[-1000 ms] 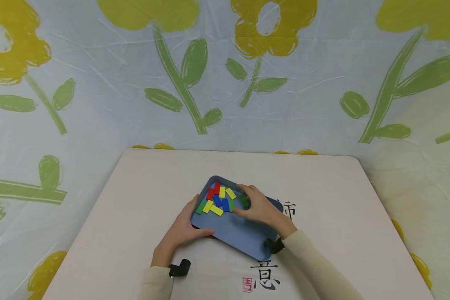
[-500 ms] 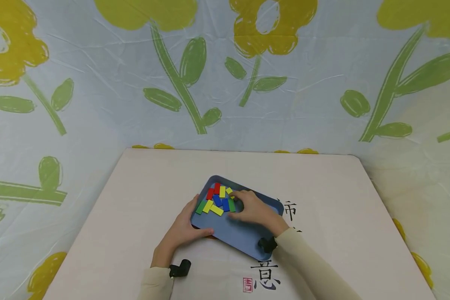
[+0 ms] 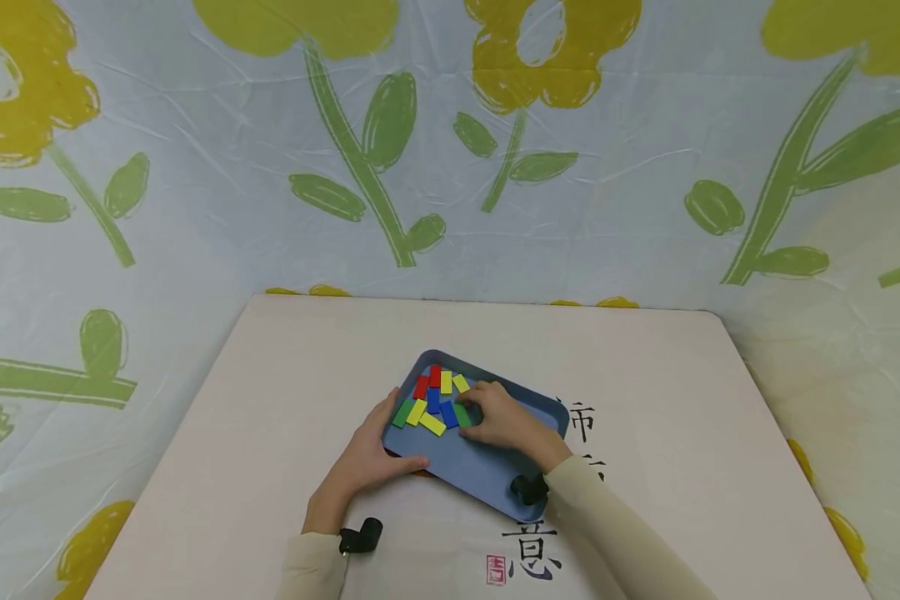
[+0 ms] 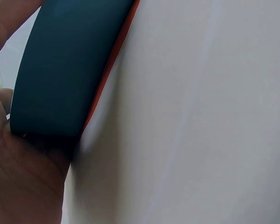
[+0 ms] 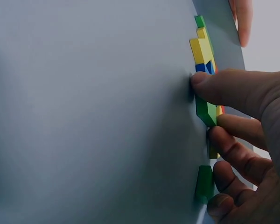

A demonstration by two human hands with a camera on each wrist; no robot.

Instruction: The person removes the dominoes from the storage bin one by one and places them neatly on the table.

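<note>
A blue-grey tray (image 3: 480, 477) lies slanted on the table, with several small red, yellow, blue and green blocks grouped toward its left end. My left hand (image 3: 369, 450) grips that end, thumb along the near edge and fingers along the left side. Over the blocks, my right hand (image 3: 506, 419) has its thumb and index finger at opposite ends of a green block (image 5: 205, 111). Beside it lie two blue blocks (image 3: 448, 414). In the right wrist view another green block (image 5: 204, 183) stands by the lower fingers; in the head view the hand hides it.
A reddish-orange thing (image 4: 109, 63) shows as a thin strip under the tray in the left wrist view. The pale tabletop (image 3: 285, 358) bears black characters (image 3: 532, 554) and a red seal (image 3: 496, 570). A flowered cloth (image 3: 607, 200) hangs behind.
My right hand has moved left and nearer to the blocks, to the green block by the blue ones. The blue blocks have shifted slightly. The left hand and tray have stayed put.
</note>
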